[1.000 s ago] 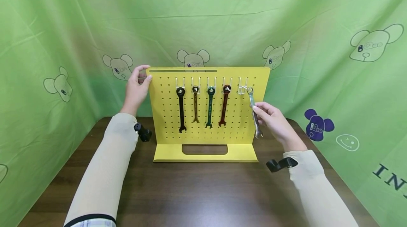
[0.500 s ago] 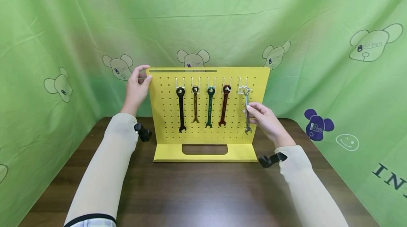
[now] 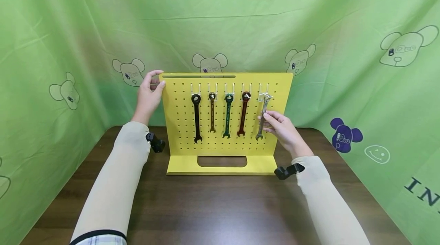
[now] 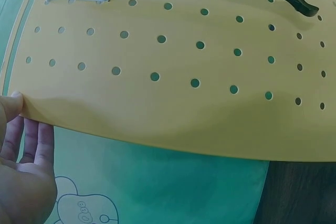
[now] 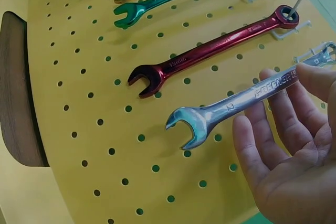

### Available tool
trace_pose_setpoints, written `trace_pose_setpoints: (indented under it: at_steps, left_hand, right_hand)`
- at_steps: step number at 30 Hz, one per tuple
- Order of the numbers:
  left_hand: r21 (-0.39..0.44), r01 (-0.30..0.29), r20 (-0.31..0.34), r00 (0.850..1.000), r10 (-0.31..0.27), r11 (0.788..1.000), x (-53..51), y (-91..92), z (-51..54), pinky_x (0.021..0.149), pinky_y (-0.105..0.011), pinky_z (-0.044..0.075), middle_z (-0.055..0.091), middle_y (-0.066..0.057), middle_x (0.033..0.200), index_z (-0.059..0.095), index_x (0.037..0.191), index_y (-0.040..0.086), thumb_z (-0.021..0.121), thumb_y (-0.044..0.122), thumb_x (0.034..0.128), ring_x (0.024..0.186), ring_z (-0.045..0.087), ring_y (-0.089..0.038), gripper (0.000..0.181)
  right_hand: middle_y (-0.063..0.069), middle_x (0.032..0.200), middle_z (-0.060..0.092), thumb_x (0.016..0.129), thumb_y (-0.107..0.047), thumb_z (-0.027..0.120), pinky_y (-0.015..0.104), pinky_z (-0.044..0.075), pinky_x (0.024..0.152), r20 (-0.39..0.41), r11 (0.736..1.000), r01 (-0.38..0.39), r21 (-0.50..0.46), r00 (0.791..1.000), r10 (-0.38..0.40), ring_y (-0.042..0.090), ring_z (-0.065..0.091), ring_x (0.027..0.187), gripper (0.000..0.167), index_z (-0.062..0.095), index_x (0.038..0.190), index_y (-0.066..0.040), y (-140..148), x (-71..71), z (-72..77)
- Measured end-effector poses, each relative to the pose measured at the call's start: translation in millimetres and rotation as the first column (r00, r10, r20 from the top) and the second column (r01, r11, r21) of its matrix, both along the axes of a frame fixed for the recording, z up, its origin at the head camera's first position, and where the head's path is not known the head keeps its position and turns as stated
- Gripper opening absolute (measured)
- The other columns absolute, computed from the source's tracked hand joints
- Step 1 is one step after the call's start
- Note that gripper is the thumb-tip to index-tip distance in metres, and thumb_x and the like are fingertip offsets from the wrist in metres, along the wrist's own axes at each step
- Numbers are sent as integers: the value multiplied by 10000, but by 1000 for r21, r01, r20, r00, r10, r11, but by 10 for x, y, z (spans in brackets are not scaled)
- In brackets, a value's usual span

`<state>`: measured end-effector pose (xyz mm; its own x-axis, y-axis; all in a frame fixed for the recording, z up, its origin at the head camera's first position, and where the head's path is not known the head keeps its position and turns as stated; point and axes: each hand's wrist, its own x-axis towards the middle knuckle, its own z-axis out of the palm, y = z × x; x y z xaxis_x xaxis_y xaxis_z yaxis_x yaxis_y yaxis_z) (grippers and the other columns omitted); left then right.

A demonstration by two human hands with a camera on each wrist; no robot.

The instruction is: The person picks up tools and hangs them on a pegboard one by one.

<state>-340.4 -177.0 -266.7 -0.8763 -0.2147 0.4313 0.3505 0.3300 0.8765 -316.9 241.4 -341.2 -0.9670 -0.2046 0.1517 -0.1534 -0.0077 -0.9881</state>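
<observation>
My right hand (image 3: pixel 283 130) pinches a silver combination wrench (image 5: pixel 231 103) by its shaft, thumb in front and fingers behind. The wrench's ring end is at the rightmost white wire hook (image 3: pixel 264 97); whether the hook passes through the ring I cannot tell. Its open end points down, tilted a little left. With thumb and fingers my left hand (image 3: pixel 148 98) grips the top left corner of the yellow pegboard (image 3: pixel 220 145). To the left of the silver wrench hang a red wrench (image 5: pixel 210 51), a green wrench (image 3: pixel 227 117), a gold wrench (image 3: pixel 212 115) and a black wrench (image 3: pixel 197 119).
The pegboard's yellow base (image 3: pixel 182 165), with a cut-out slot, stands on a dark brown wooden table (image 3: pixel 206 207). A green printed curtain (image 3: pixel 220 20) hangs behind and at both sides. Each sleeve carries a black wrist camera, one being the right camera (image 3: pixel 288 170).
My right hand has moved left with the silver wrench, bringing its ring end to the rightmost hook. The wrench's lower end has swung left. My left hand keeps its grip on the corner.
</observation>
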Motion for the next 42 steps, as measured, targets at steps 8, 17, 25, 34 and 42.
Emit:
trace_pose_setpoints:
  at_steps: [8,17,25,34,42]
  left_hand:
    - [2,-6,-5,1000,6,1000,-9,-6,3,916,-345,521,569,-120,1228,554,1375,203,577,134,1027,1069,559,-232,356]
    - [1,-5,-7,1000,5,1000,5,-5,9,929,-350,512,570,-117,1243,562,1382,203,591,139,1021,1085,554,-237,367]
    - [3,24,-27,999,-24,1000,22,-31,-17,955,-355,508,580,-116,1279,557,1415,199,612,170,1013,1119,563,-244,406]
    - [-68,49,-26,998,-50,997,74,-64,-13,1007,-396,483,566,-109,1362,502,1477,240,627,236,1008,1211,546,-265,485]
    - [-84,132,60,990,-127,988,137,-115,-20,1073,-466,423,462,-89,1503,349,1560,291,635,332,997,1326,467,-295,633]
  right_hand:
    - [-6,1226,678,1052,-311,535,257,505,951,-7,1000,-9,13,1000,9,186,606,1126,511,454,1394,60,52,33,-3]
    - [272,1506,383,1061,-391,483,312,446,1050,-7,995,-12,97,1000,13,119,557,1187,655,326,1501,68,120,99,0]
    - [208,1479,460,1060,-381,491,344,439,1063,-26,994,-23,105,999,26,128,570,1215,646,346,1487,82,204,184,5]
    - [100,1419,554,1055,-378,506,323,471,1023,-50,991,-21,135,998,28,135,584,1212,614,391,1466,63,298,224,-14]
    - [241,1459,460,1066,-368,482,325,485,1006,-60,982,-20,187,998,32,146,590,1211,618,374,1463,93,336,252,-65]
